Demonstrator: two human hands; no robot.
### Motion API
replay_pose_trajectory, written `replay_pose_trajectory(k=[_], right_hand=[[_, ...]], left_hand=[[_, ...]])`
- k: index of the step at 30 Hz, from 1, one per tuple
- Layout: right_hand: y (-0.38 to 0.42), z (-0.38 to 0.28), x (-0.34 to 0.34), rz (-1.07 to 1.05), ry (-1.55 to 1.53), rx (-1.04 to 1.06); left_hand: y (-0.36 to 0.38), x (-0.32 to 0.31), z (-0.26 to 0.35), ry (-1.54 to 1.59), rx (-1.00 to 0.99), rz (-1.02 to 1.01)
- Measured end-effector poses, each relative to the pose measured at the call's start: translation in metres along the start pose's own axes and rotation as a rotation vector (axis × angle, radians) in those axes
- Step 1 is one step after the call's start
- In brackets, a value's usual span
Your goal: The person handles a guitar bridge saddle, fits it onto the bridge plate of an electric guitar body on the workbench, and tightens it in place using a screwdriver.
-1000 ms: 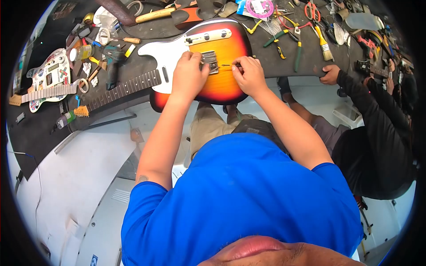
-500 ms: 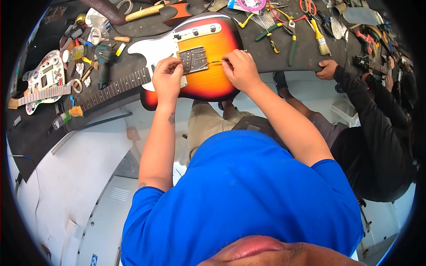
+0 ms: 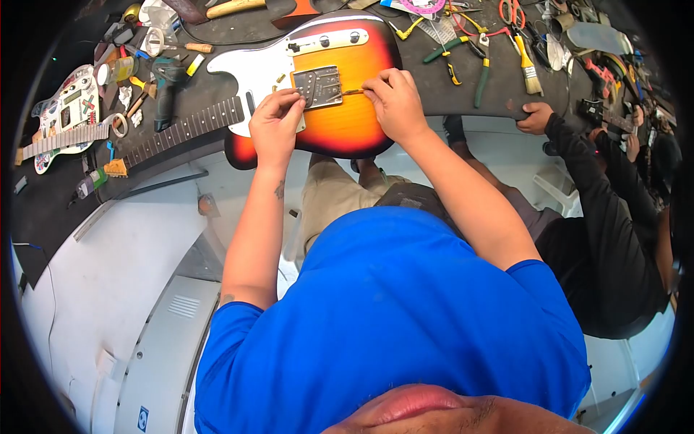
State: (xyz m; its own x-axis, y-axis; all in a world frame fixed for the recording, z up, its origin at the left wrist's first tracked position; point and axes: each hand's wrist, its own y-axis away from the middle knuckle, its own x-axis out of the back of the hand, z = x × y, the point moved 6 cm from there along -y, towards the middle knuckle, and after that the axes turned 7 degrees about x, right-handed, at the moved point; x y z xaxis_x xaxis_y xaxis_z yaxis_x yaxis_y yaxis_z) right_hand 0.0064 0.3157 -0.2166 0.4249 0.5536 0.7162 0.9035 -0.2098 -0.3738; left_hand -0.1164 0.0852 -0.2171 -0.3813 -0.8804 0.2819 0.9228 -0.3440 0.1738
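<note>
A sunburst electric guitar [image 3: 343,134] with a white pickguard [image 3: 238,64] lies face up at the bench edge, without strings on its neck [image 3: 191,134]. My left hand [image 3: 277,119] is closed in a pinch at the left edge of the metal bridge [image 3: 319,88]; what its fingertips hold is too small to make out. From the other side, my right hand [image 3: 396,105] pinches a thin dark rod-shaped tool [image 3: 353,92] that points at the bridge's right edge. Near the upper edge sits the control plate [image 3: 329,40] with its knobs.
Pliers [image 3: 482,72], a paintbrush [image 3: 529,69] and scissors [image 3: 512,13] lie to the right. A cordless drill [image 3: 166,87] and a sticker-covered guitar [image 3: 69,108] are at left. Another person's hand [image 3: 535,118] rests at the bench edge on the right.
The view has shifted slightly. My left fingertips have moved a little right, over the bridge's left edge. My right hand stays at the bridge's right edge with the thin tool.
</note>
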Motion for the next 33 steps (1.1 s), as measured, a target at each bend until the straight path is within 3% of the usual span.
replay_pose_trajectory(k=[7,13,16,25,33], right_hand=[[-0.001,-0.003,0.000,-0.015,0.009,0.020],[-0.003,-0.003,0.001,-0.018,-0.008,0.021],[-0.005,-0.004,0.002,-0.037,-0.007,-0.002],[-0.005,0.005,0.000,-0.024,-0.074,0.005],[-0.006,0.010,-0.002,-0.045,-0.092,0.001]], left_hand=[[0.004,-0.005,0.005,0.000,-0.015,-0.001],[0.005,-0.015,0.021,-0.328,-0.269,-0.047],[0.003,-0.020,0.024,-0.343,-0.257,-0.067],[0.002,-0.034,0.038,-0.605,-0.491,-0.093],[-0.005,-0.047,0.053,-0.820,-0.416,-0.235]])
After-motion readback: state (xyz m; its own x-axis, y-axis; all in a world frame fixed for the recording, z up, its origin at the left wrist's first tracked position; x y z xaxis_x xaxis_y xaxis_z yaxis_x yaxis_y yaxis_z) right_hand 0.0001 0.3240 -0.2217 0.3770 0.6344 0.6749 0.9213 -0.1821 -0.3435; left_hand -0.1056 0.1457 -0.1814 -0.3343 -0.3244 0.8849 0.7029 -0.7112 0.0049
